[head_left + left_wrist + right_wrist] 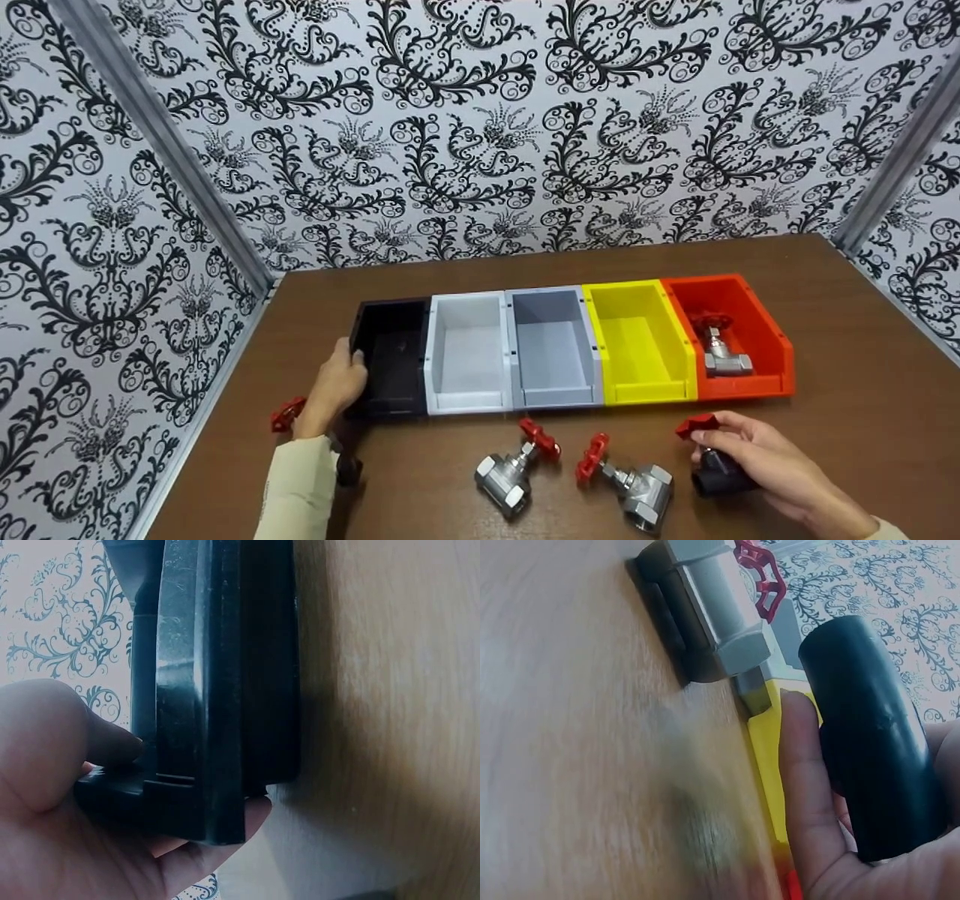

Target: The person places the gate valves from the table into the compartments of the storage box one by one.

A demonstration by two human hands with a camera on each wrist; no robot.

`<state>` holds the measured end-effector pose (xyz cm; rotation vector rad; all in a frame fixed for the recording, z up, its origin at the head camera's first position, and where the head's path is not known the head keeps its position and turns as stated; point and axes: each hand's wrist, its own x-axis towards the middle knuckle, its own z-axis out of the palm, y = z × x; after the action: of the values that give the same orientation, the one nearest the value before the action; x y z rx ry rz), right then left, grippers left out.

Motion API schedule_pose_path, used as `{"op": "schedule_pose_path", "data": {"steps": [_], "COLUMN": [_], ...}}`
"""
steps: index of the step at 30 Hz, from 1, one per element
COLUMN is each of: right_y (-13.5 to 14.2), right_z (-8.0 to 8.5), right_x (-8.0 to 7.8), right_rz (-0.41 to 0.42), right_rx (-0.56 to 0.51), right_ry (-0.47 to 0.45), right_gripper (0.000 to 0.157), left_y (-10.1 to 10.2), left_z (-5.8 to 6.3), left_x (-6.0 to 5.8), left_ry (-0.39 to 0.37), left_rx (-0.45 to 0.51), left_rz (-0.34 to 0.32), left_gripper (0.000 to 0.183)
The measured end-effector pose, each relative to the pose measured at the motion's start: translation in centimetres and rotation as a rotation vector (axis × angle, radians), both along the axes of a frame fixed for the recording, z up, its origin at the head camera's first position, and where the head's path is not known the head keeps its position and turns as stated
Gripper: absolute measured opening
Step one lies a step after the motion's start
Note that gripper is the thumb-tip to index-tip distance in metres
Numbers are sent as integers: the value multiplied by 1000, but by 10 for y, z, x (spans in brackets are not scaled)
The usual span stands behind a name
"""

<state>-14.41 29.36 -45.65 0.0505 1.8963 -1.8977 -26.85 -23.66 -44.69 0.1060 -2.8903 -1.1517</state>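
Observation:
My left hand grips the left side wall of the black bin. In the left wrist view the thumb lies on one side of that wall and fingertips show beyond its edge. My right hand holds a black valve with a red handwheel, in front of the red bin. The right wrist view shows its black tubular body against the fingers. Left of it, two metal valves with red handwheels lie on the table: one metal valve nearer, another metal valve farther left.
Joined to the black bin in a row are a white bin, a grey bin, a yellow bin and a red bin. Inside the red one lies a metal valve. My left forearm partly hides another red-handled valve.

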Motion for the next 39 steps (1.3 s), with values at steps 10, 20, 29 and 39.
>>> {"op": "schedule_pose_path", "data": {"steps": [10,20,29,39], "right_y": [-2,-4,-3,-2], "right_z": [0,7,19,28], "right_x": [-3,-8,-15,-23], "right_rz": [-3,-24,-34,-50], "right_rx": [90,158,155,194], "right_ry": [110,87,87,136], "right_gripper": [36,51,72,67], "left_y": [-2,0,1,1], "left_z": [4,2,2,2], "left_x": [-1,0,1,1], "left_ry": [-25,11,5,8], "left_rx": [-26,-40,-29,-31], "left_rz": [-9,16,19,16], "left_gripper": [46,35,32,32]}}
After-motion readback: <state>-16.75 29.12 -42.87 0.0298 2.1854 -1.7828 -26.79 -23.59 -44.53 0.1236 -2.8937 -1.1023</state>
